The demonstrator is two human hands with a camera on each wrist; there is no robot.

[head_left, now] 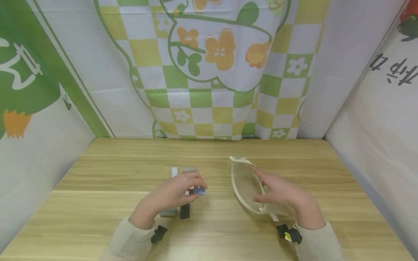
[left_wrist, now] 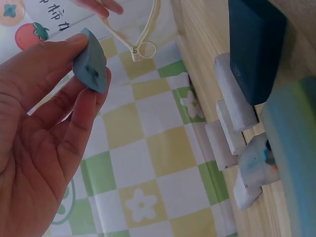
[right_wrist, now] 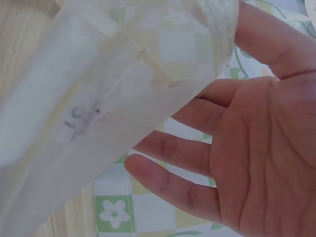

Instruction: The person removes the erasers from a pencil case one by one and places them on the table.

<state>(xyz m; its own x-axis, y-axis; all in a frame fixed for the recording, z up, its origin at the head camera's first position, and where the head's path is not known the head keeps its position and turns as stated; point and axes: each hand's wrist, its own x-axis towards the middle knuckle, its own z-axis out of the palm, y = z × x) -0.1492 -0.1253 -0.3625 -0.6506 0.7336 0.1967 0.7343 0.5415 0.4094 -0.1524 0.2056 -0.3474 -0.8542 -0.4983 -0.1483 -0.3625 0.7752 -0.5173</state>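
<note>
My left hand (head_left: 177,189) pinches a small blue block (head_left: 197,191) between thumb and fingertips, above the table and left of the pouch. In the left wrist view this block (left_wrist: 91,63) shows a curved, wedge-like outline and dark marks. A pale, see-through zip pouch (head_left: 240,181) stands with its mouth spread wide. My right hand (head_left: 280,189) is at its right rim, thumb and index finger apart and fairly straight. From the right wrist, the pouch (right_wrist: 89,103) covers some fingertips, while the hand's other fingers (right_wrist: 173,185) extend straight.
Below and around my left hand lie more blocks: a white one (head_left: 174,171), a greyish one (head_left: 189,169), a black one (head_left: 185,211) and a blue-green one (head_left: 168,212). A checked curtain (head_left: 209,112) hangs behind the wooden table (head_left: 114,170).
</note>
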